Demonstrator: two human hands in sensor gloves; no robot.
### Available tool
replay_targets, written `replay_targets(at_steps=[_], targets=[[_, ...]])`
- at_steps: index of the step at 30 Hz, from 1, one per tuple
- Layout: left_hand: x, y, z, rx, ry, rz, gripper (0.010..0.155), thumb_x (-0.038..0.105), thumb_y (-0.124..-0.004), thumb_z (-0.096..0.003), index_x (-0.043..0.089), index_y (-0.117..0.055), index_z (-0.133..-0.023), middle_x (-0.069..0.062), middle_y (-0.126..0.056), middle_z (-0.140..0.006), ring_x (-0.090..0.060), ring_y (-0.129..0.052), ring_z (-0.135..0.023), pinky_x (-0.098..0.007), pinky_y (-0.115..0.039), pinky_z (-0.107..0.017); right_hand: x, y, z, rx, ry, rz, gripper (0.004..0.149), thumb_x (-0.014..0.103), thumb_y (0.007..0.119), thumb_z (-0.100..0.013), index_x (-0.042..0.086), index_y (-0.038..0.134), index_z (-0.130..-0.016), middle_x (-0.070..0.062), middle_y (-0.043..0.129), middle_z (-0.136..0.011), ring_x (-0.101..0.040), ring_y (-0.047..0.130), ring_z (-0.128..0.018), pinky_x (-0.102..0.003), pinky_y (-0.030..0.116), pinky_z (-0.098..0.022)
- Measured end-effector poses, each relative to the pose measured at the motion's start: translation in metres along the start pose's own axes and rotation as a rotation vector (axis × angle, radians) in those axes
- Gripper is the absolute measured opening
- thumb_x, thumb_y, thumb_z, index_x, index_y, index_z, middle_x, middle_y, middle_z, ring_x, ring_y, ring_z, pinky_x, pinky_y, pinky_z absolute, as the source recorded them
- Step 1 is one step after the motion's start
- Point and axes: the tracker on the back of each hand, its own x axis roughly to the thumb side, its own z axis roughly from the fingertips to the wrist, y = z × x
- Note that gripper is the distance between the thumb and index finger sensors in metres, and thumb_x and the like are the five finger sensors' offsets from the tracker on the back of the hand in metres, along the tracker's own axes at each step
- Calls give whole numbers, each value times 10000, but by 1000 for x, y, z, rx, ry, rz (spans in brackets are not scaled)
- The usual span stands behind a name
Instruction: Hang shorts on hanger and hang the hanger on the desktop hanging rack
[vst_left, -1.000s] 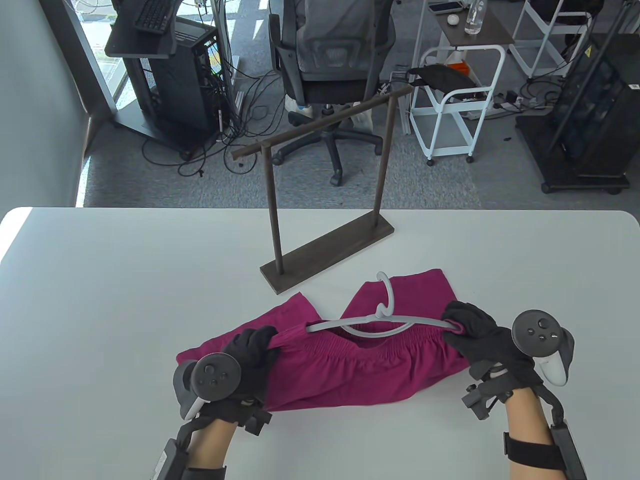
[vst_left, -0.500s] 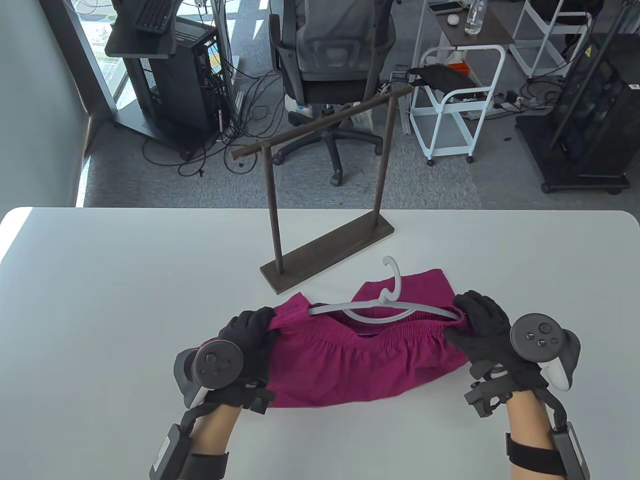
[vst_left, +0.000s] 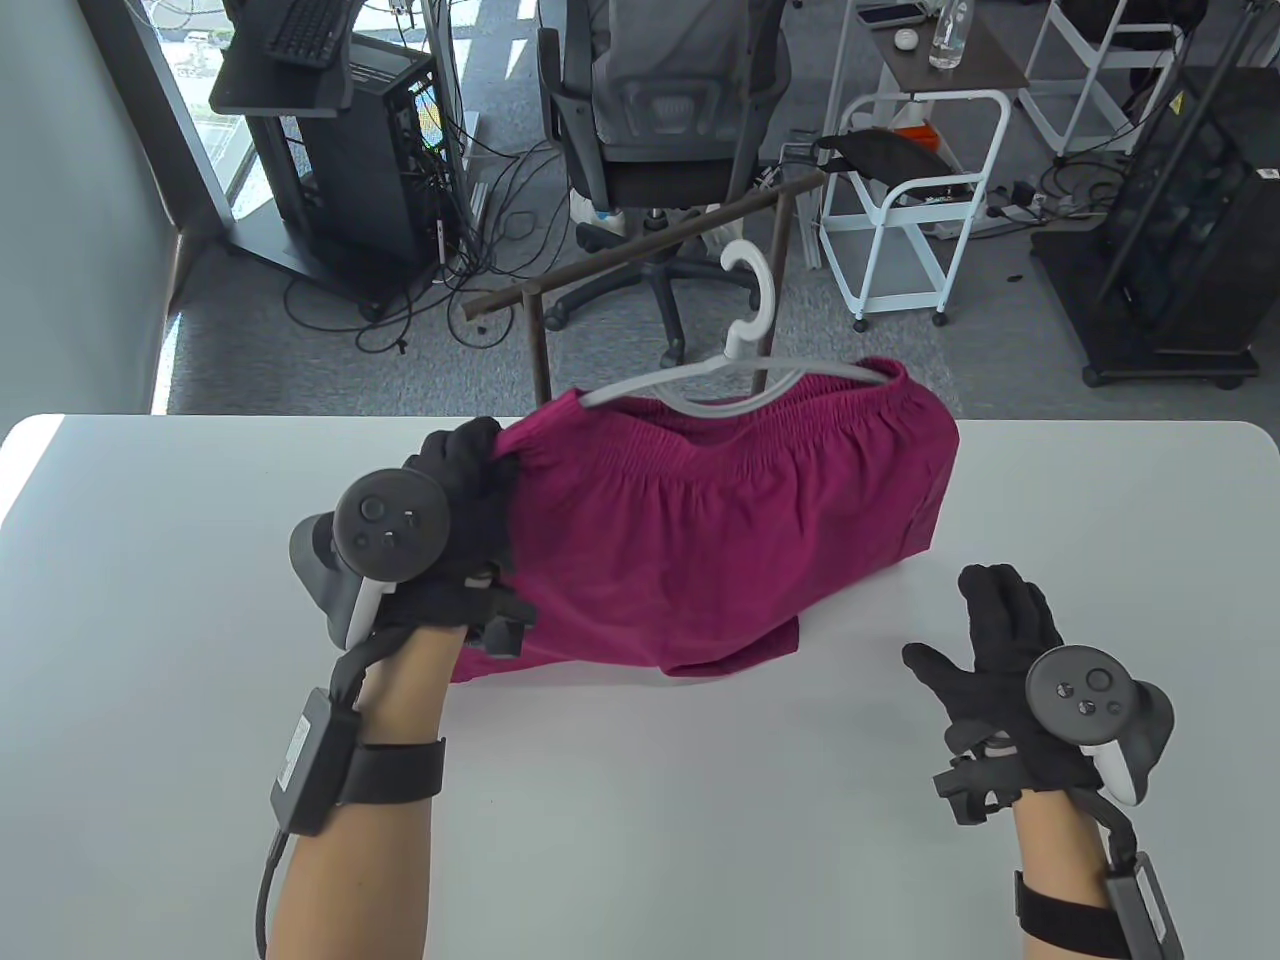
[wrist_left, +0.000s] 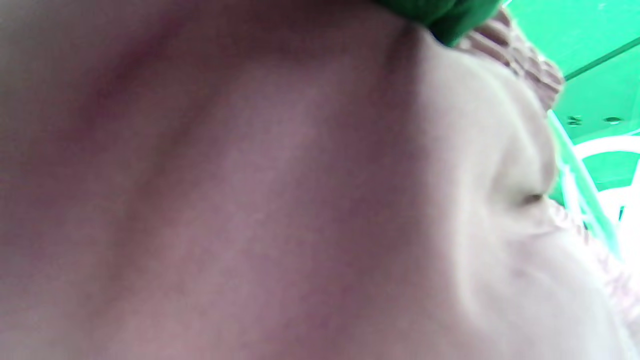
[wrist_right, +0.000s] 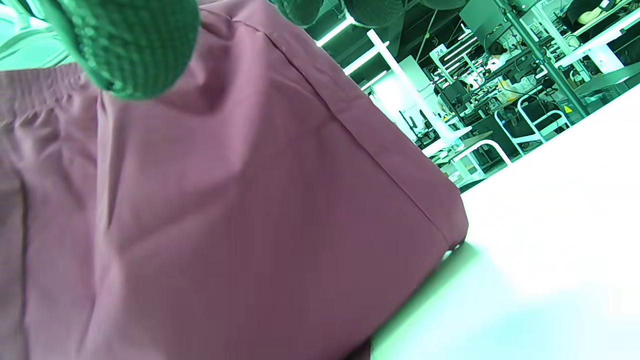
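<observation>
Shorts (vst_left: 720, 520) on the hanger (vst_left: 735, 375), lifted mid-worktop near the rack (vst_left: 640, 255); left hand (vst_left: 460, 500) grips the waistband end, right hand (vst_left: 1000, 640) spread, empty. Next, I judge: hook over the bar

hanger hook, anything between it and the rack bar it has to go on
Nothing visible does. The hanger hook is up near the right end of the rack bar, open air around it. The left hand holds the shorts at the hanger's left end.
</observation>
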Motion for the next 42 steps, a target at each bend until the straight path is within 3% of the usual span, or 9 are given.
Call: replay_targets(at_steps=[7,16,28,36,42], targets=[[-7,-8,-32,-83,219,42,557,449,-729,-407,176,-770,-890,-88,-868,-720,-256,-948,-453,-578,-744,-576,3,4,-1,16,-12,31,934,593,819,-389,171,393,-1104,-202,368,-1143,-536,381,-999,-802,414,-649],[-36,-34,-43,-123,375,83,553,438,-739,-409,158,-785,-885,-105,-879,-706,-261,-957,-433,-575,-760,-564,3,6,-2,48,-6,56,924,582,824,-394,168,402,-1104,-207,370,-1141,-539,380,-997,-802,415,-646],[-62,-59,-36,-157,387,70,551,442,-734,-409,172,-776,-888,-98,-868,-718,-256,-956,-452,-568,-755,-577,4,13,-3,80,-2,94,923,578,826,-395,167,401,-1104,-209,366,-1142,-543,373,-995,-802,411,-646],[-78,-72,-29,-108,366,37,548,447,-726,-406,192,-764,-890,-85,-856,-737,-258,-954,-478,-568,-747,-587,5,17,-4,117,0,119,927,577,827,-394,168,396,-1105,-211,358,-1142,-545,363,-995,-802,407,-647],[-86,-79,-27,-86,326,-32,579,458,-700,-425,228,-670,-956,-69,-770,-890,-322,-917,-701,-606,-652,-652,5,17,-4,135,10,122,925,575,828,-395,167,398,-1105,-214,357,-1142,-548,355,-993,-802,402,-647]])
